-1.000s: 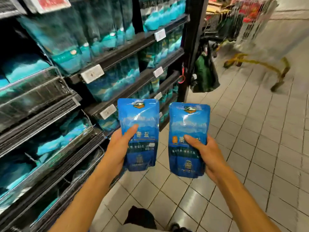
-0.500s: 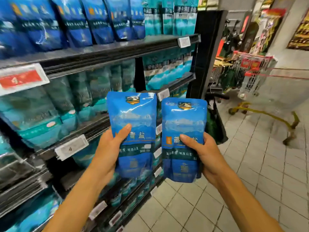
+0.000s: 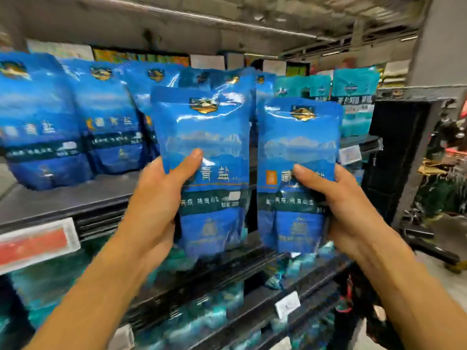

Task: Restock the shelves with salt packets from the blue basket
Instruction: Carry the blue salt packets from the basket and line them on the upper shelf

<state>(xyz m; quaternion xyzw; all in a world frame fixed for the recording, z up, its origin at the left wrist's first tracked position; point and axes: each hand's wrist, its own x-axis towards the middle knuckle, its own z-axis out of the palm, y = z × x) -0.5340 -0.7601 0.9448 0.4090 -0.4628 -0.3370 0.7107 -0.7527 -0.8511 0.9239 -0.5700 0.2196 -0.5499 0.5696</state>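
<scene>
My left hand (image 3: 154,205) grips a blue salt packet (image 3: 204,137) upright, thumb across its front. Beside it my right hand (image 3: 346,210) grips a second blue salt packet (image 3: 300,137) the same way. Both packets are raised in front of the top shelf (image 3: 63,198), where matching blue salt packets (image 3: 43,122) stand in a row. A bare stretch of shelf board lies in front of that row. The blue basket is out of view.
Teal packets (image 3: 353,92) stand at the right end of the top shelf and fill the lower shelves (image 3: 202,322). Price tags (image 3: 38,246) hang on the shelf edges. A black end panel (image 3: 394,157) closes the rack; store goods and floor lie to the right.
Both hands have lifted the two packets from waist height beside the lower shelves up to the top shelf. My view has swung upward, off the floor and the trolley.
</scene>
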